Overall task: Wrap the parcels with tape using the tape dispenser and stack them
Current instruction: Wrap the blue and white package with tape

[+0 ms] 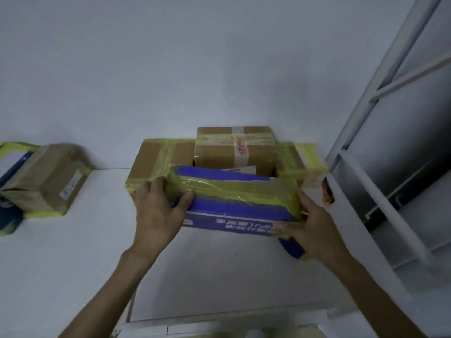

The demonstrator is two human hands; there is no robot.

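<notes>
Both hands hold the blue cardboard parcel (234, 201) banded in yellow tape, the left hand (156, 211) curled round 1 end and the right hand (310, 225) round the other. The parcel is tilted over the white table (73, 264), just in front of a wide brown taped carton (151, 162) (a smaller brown carton (234, 147) seems to sit on top).

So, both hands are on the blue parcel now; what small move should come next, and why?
Probably lift the blue parcel a little and set it on the low brown parcel behind it. It already carries yellow tape, the left hand and right hand grip its two ends, and other taped parcels are gathered just behind.
</notes>
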